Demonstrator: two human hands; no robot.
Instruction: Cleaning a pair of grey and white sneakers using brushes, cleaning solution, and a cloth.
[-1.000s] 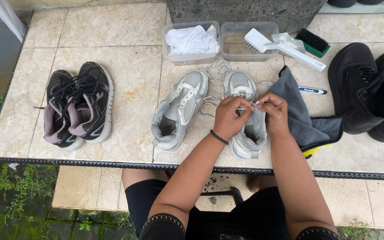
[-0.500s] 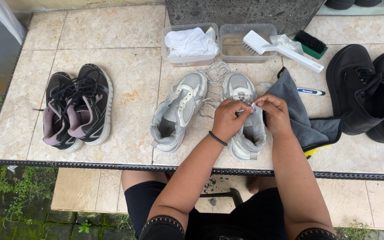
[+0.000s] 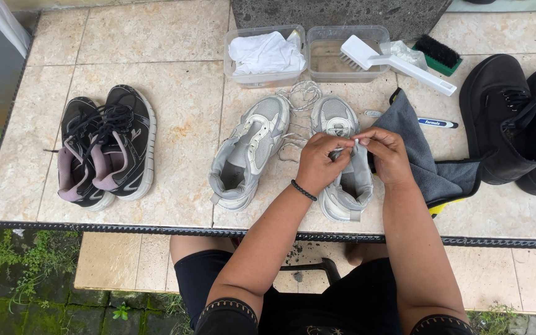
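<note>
There are six shoes on the tiled table (image 3: pixel 175 43). Two grey shoes (image 3: pixel 249 152) sit in the middle. Left of them are two black shoes with pink inside (image 3: pixel 103 146). Right of them are two all-black shoes (image 3: pixel 516 118). Behind the grey shoes are two clear tubs (image 3: pixel 342 65) and two brushes (image 3: pixel 398 62). Just right of the grey shoes lie one grey cloth (image 3: pixel 426 164) and one pen (image 3: pixel 437 123). Two hands (image 3: pixel 355 158) meet over one grey shoe.

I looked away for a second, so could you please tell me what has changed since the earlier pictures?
Very little: the left hand and right hand stay together over the right grey sneaker, still pinching its white lace. The other shoes, tubs and brushes lie as before.
</note>
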